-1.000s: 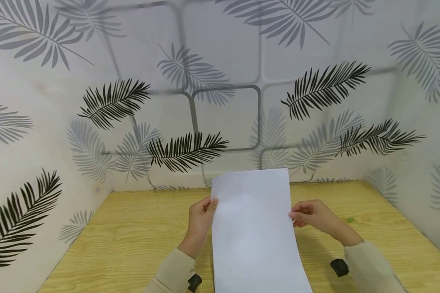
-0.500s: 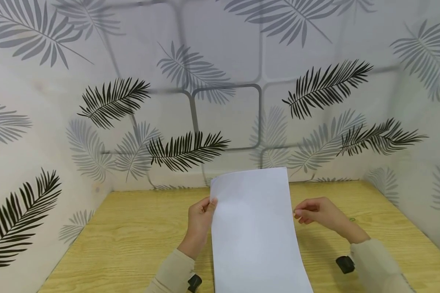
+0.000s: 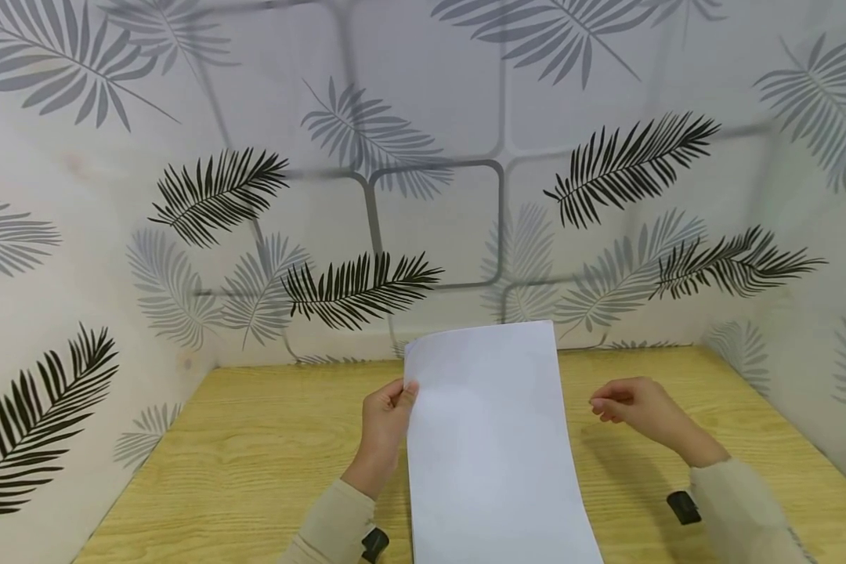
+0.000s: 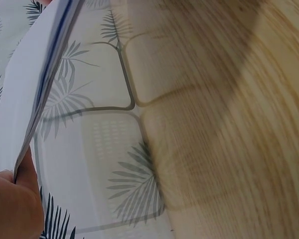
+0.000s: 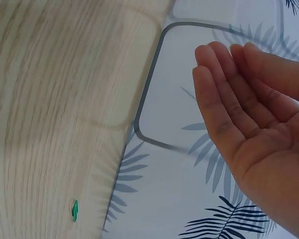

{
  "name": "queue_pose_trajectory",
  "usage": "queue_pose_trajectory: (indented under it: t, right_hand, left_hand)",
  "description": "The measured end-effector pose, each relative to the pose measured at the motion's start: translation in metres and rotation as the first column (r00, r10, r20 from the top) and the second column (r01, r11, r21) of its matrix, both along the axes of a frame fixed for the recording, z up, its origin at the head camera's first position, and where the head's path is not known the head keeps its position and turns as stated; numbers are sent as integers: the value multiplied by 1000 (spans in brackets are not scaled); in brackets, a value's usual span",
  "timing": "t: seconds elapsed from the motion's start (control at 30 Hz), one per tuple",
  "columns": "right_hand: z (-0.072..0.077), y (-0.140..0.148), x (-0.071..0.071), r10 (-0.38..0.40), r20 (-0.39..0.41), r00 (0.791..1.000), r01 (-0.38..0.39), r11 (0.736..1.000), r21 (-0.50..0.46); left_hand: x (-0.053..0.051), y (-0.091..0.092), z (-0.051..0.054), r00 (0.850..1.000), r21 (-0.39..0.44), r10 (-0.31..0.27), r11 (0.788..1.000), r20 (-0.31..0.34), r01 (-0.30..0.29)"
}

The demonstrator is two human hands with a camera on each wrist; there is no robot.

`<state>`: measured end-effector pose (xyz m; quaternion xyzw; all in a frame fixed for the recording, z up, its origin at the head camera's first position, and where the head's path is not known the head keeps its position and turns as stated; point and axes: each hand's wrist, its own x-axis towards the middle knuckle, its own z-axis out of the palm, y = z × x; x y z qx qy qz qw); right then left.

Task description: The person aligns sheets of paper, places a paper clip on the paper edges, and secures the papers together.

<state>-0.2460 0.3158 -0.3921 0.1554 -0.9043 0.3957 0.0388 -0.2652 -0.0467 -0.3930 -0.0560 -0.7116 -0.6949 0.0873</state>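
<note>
A thin stack of white paper sheets [image 3: 493, 439] stands raised and slightly bowed in the head view, its lower end cut off by the frame. My left hand [image 3: 384, 423] pinches its left edge, thumb on the front face. Layered sheet edges [image 4: 47, 74] show in the left wrist view. To the right of the paper, apart from it, is my right hand [image 3: 645, 411], fingers loosely bent and thumb near the index fingertip. The right wrist view shows nothing held in that hand. A green paper clip [image 5: 74, 210] lies on the table there; in the head view it is hidden.
The wood-grain table [image 3: 275, 446] ends at a leaf-patterned backdrop [image 3: 437, 227] behind and at both sides. A black wrist device [image 3: 684, 507] sits by the right sleeve, another [image 3: 374, 544] by the left.
My right hand has let go of the paper's right edge and moved right, away from it. The paper and my left hand stay nearly still.
</note>
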Motion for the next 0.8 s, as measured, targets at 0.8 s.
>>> queue_pose_trajectory:
  t: [0.8]
  right_hand:
    - [-8,29,-2,-141,-106,984,154,979,134]
  left_hand:
    - [0,-2,-4,999,17,-23,1000,36,23]
